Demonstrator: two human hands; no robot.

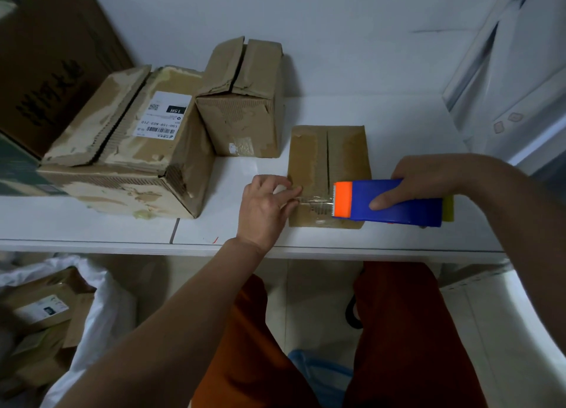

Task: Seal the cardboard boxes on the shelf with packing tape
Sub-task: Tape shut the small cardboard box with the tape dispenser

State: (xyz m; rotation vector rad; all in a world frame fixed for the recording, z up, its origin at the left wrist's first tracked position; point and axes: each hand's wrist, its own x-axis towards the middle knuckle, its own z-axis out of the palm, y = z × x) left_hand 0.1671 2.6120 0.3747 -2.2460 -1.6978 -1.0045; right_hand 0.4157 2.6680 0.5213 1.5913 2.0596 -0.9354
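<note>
The left hand (265, 207) has its fingertips (295, 193) pressed down on the free end of a strip of clear packing tape (315, 204), pinning it to the near left part of a small flat brown cardboard box (329, 162). The fingers lie fairly straight and close together; whether the thumb pinches the tape I cannot tell. The right hand (428, 181) is curled round a blue plastic tape dispenser with an orange cutter end (389, 204), the thumb laid along its near side, fingers wrapped over the top. The orange end sits over the box's near half, just right of the lid's centre slit, and the tape runs taut from it across to the left fingertips.

That small box lies on a white shelf (122, 227), close to its front edge. Its two lid flaps meet with a dark slit still showing between them. Behind and to the left stands a taller battered brown cardboard box (245, 107) with its top flaps lifting apart. Further left, touching it, is a long worn cardboard box with a white shipping label (128, 150), its flaps also gaping. A large dark-printed brown carton (46, 64) fills the far left corner.

Below the shelf are the person's orange trousers (398, 331) and, at lower left, a white sack holding more cardboard parcels (101, 309).
</note>
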